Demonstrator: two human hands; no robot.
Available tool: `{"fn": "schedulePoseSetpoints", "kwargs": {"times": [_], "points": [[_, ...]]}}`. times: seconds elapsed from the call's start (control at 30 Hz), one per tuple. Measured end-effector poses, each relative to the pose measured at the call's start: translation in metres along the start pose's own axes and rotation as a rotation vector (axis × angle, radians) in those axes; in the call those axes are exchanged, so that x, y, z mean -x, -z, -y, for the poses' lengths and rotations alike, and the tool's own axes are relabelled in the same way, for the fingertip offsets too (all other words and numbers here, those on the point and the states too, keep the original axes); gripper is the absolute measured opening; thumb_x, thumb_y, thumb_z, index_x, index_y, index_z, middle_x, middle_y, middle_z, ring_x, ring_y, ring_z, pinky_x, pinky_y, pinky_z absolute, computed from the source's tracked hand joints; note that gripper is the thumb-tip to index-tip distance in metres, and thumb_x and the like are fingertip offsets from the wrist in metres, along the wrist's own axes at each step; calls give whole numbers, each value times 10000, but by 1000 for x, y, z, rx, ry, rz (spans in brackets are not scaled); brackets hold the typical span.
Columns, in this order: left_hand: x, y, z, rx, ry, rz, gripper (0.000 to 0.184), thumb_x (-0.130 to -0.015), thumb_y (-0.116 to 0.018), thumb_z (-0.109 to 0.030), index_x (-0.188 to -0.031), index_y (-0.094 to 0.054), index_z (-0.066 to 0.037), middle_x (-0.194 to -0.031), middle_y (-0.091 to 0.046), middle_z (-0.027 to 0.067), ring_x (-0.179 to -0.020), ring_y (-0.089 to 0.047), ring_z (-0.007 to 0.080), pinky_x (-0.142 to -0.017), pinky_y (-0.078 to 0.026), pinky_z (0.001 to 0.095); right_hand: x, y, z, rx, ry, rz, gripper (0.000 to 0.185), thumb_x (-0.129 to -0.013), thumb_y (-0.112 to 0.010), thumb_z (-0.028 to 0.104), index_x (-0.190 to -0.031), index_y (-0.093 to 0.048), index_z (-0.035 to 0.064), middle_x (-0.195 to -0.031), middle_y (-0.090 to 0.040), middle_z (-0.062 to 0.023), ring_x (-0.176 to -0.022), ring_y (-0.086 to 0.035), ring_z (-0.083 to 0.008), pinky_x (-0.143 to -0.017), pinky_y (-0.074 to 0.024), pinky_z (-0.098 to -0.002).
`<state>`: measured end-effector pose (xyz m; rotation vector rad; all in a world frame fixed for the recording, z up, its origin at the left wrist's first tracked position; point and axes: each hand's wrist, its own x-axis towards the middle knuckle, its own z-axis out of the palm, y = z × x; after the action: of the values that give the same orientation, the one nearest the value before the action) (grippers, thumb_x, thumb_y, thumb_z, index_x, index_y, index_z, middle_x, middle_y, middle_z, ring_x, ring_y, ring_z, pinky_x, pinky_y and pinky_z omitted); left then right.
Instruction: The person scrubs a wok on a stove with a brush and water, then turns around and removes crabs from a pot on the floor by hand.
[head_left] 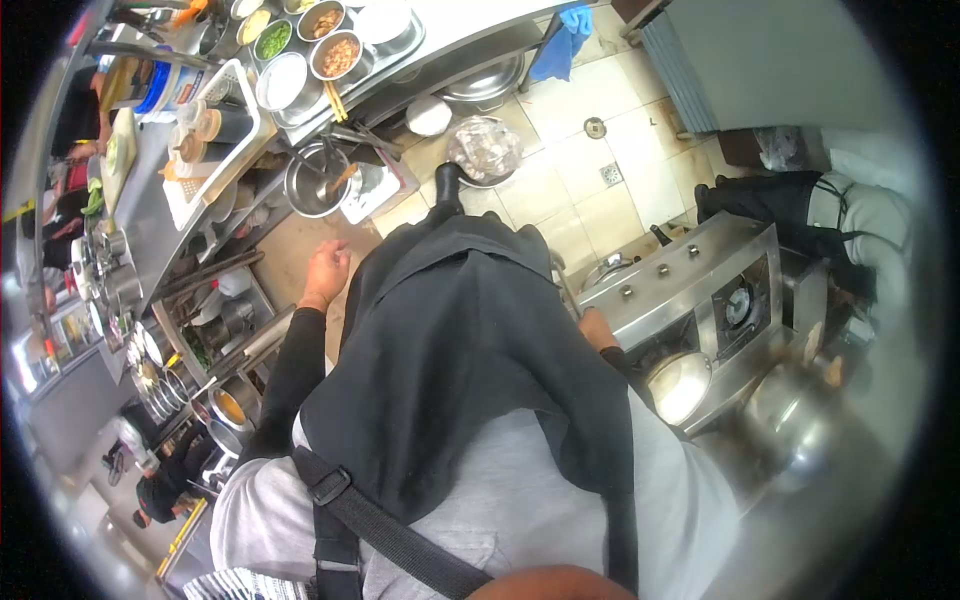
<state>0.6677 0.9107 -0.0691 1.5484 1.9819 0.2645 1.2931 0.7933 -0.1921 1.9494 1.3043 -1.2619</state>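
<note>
My left hand is held out beside the black apron, its fingers loosely apart with nothing in them. Ahead of it is a steel pot with a wooden-handled utensil inside. My right hand is by the front edge of the steel gas stove; its fingers are hidden, so I cannot tell whether it grips anything. Beyond my right forearm, a round pale-bottomed pan rests on the stove, near an uncovered burner.
Steel containers of chopped greens and diced meat line the counter at upper left. A plastic-covered tub stands on the tiled floor ahead. Another person is beyond the stove. A large steel pot is at right.
</note>
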Motion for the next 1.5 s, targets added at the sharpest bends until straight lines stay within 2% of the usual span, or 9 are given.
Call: {"fn": "schedulePoseSetpoints", "kwargs": {"times": [0.57, 0.67, 0.7, 0.8, 0.9, 1.03, 1.2, 1.37, 1.5], "points": [[-28, -15, -16, -91, -47, 74, 241, -944, -668, -147, -1160, -729, -58, -1122, -710, 170, -939, -713, 330, -897, -567, 430, -81, 111, 105, -314, -53, -13, 315, -891, -703, 227, -834, -706, -83, -677, -687, -205, -653, -737, -285, -589, -566, -437], [-41, -24, -20, 22, -66, 46, 242, -941, -664, -156, -1152, -731, -57, -1133, -709, 178, -969, -709, 333, -913, -563, 437, -148, 113, 94, -1209, -78, 487, 302, -925, -694, 157, -1038, -671, -123, -815, -709, -213, -680, -698, -334, -576, -537, -446], [-44, -28, -19, 64, -86, 30, 244, -939, -664, -162, -1148, -732, -57, -1138, -708, 181, -984, -705, 337, -924, -560, 442, -133, 130, 117, -1186, -74, 481, 302, -925, -694, 157, -1038, -671, -123, -815, -709, -213, -680, -698, -334, -576, -537, -446], [-50, -42, -15, 75, -129, 18, 246, -934, -661, -157, -1149, -732, -60, -1138, -709, 175, -1012, -699, 350, -938, -555, 446, -107, 145, 172, 286, 252, -233, 363, -920, -679, 178, -1124, -685, -123, -1014, -726, -328, -965, -712, -476, -818, -567, -456], [-51, -55, -14, 188, -13, 98, 246, -937, -655, -151, -1152, -731, -59, -1138, -710, 178, -1027, -692, 364, -950, -548, 450, -121, 176, 202, 232, 244, 34, 274, -902, -626, 164, -852, -707, -94, -872, -736, -270, -668, -737, -335, -679, -589, -468], [-39, -74, 11, 265, -6, 128, 241, -941, -659, -187, -1135, -731, -62, -1119, -716, 189, -1046, -691, 363, -941, -548, 457, -110, 210, 255, 19, 142, 84, 369, -930, -631, 140, -1154, -605, -151, -914, -720, -290, -605, -692, -333, -587, -582, -443], [-26, -101, 35, 221, 214, 154, 275, -923, -677, -219, -1139, -735, -60, -1103, -730, 184, -1050, -696, 371, -955, -549, 450, -125, 233, 316, 560, 271, 32, 370, -932, -610, 108, -1210, -575, -134, -1056, -709, -348, -789, -754, -418, -632, -605, -487], [-20, -151, 15, 294, 502, -60, 260, -930, -656, -212, -1106, -749, -45, -1083, -730, 230, -1040, -692, 409, -951, -548, 463, -173, 255, 350, 169, 183, 325, 232, -931, -687, 113, -1106, -615, -21, -725, -606, -114, -535, -587, -214, -448, -460, -394], [-20, -226, -52, 484, 642, -300, 250, -927, -644, -181, -1100, -742, -30, -1086, -728, 233, -1038, -686, 415, -945, -545, 460, -231, 280, 352, 774, 492, 259, 376, -950, -640, 181, -1256, -544, -16, -910, -713, -243, -703, -705, -393, -619, -570, -482]]}}
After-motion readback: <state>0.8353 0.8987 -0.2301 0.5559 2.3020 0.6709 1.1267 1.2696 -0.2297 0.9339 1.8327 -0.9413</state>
